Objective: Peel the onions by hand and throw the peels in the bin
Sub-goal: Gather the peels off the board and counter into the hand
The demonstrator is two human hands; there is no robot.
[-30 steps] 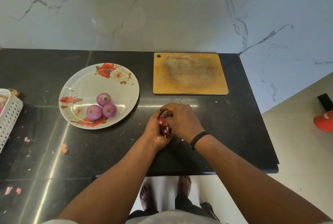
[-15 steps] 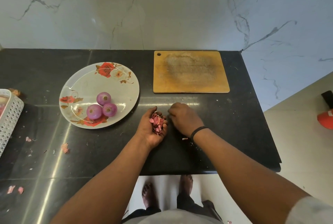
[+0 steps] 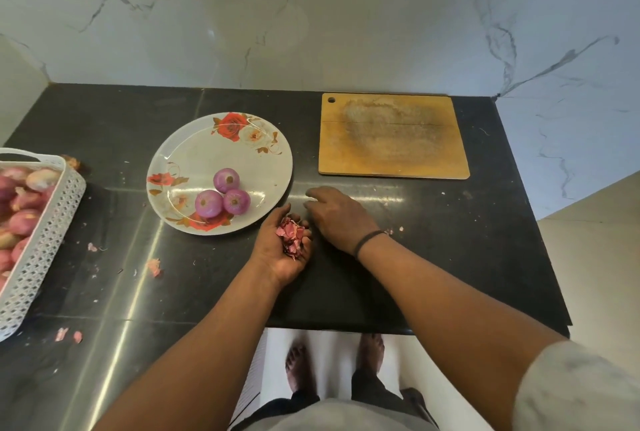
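You are standing at the counter (image 3: pixel 433 257), where the board (image 3: pixel 393 136), the plate (image 3: pixel 194 153) with three peeled onions (image 3: pixel 227 196) and the basket (image 3: pixel 41 240) are lying. Your left hand (image 3: pixel 280 250) is cupping the peels (image 3: pixel 290 236) palm up. Your right hand (image 3: pixel 334 216), fingers relaxed, is touching the counter beside it.

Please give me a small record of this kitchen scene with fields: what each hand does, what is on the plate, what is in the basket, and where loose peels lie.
left hand: palm up, cupping a pile of onion peels
right hand: fingers down on the counter
plate: three peeled onions
basket: unpeeled onions
loose peels: on the counter, left of the hands
cutting board: nothing on it
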